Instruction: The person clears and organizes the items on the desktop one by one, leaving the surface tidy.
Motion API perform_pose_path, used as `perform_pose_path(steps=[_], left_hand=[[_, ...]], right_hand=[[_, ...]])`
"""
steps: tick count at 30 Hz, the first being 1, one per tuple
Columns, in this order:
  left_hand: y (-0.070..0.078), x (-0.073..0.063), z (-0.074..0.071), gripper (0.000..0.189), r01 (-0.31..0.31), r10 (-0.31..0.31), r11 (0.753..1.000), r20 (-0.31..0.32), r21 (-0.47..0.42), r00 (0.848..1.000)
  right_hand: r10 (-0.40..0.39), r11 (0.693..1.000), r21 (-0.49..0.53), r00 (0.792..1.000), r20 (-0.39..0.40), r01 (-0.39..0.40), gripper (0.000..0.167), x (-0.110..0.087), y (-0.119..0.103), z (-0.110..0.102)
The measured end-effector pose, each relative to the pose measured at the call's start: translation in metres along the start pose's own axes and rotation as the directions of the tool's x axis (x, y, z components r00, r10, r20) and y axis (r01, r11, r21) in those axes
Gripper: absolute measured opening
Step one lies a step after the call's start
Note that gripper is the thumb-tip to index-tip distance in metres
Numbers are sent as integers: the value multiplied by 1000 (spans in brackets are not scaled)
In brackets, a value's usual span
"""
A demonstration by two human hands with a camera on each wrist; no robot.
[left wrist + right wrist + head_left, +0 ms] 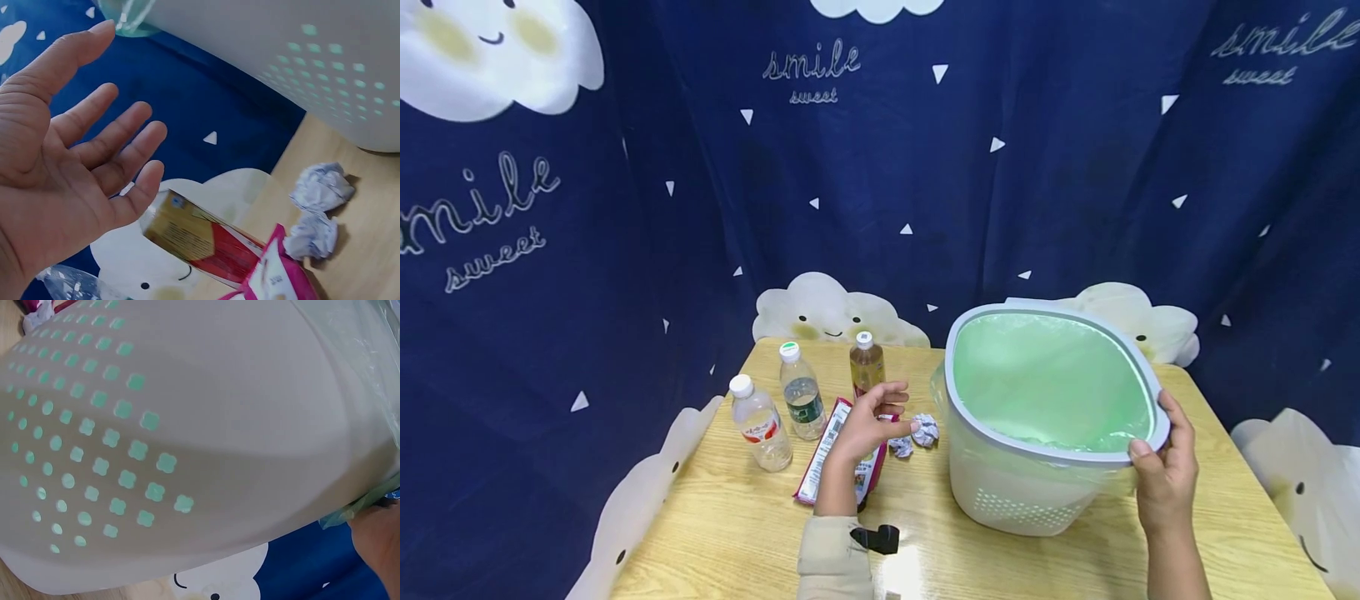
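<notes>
A pale trash bin (pixel 1022 483) with a grey rim is lined with a green plastic bag (pixel 1045 375) and leans toward the right. My right hand (pixel 1168 475) grips the rim at its right corner, thumb over the top. In the right wrist view the perforated bin wall fills most of the picture, with part of the right hand (pixel 378 540) at the edge. My left hand (pixel 868 425) hovers over a pink-and-white package (pixel 827 454), fingers spread and slightly bent, holding nothing. Two crumpled paper balls (pixel 322 187) lie beside the package, near the bin.
On the table's left stand a clear bottle with a red label (pixel 762 425), a clear bottle with a green label (pixel 802 396) and a bottle of amber drink (pixel 867 362). A dark blue curtain (pixel 850 167) hangs behind the wooden table (pixel 700 533).
</notes>
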State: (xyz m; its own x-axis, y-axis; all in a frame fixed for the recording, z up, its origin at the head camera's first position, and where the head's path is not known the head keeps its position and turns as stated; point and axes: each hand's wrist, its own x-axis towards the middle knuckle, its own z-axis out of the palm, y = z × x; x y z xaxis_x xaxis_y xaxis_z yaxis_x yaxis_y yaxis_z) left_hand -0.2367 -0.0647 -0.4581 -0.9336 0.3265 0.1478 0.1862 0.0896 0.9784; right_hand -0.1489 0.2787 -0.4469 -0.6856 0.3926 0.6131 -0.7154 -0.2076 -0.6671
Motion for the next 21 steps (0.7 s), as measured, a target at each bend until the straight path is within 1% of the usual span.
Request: perform_pose_path(steps=[2, 3, 5, 8, 10, 15, 19, 21], left_hand=[[-1, -2, 1, 58, 7, -7, 1000, 3, -15, 1000], [0, -3, 1, 58, 0, 0, 1000, 1, -24, 1000], [3, -6, 1, 58, 7, -7, 999, -7, -36, 1000], [8, -12, 3, 58, 28, -29, 999, -23, -41, 999], [7, -14, 4, 58, 42, -44, 998, -34, -43, 998], [-3, -17, 10, 58, 47, -50, 998, -78, -38, 996], [-16, -17, 14, 59, 39, -46, 998, -133, -57, 990], [-21, -16, 16, 60, 29, -41, 996, -156, -81, 987]], right_hand=[[-2, 1000, 5, 1000, -15, 2, 60, 0, 0, 1], [-1, 1000, 9, 1000, -24, 1, 60, -1, 0, 1], [-2, 1000, 19, 999, -39, 3, 59, -1, 0, 3], [-6, 1000, 21, 999, -54, 7, 59, -2, 0, 5], [-13, 1000, 15, 998, -58, 13, 59, -2, 0, 5], [-33, 999, 26, 999, -43, 34, 58, -2, 2, 5], [-44, 998, 34, 999, -26, 45, 58, -2, 3, 4], [-49, 998, 28, 998, -26, 49, 58, -1, 3, 4]])
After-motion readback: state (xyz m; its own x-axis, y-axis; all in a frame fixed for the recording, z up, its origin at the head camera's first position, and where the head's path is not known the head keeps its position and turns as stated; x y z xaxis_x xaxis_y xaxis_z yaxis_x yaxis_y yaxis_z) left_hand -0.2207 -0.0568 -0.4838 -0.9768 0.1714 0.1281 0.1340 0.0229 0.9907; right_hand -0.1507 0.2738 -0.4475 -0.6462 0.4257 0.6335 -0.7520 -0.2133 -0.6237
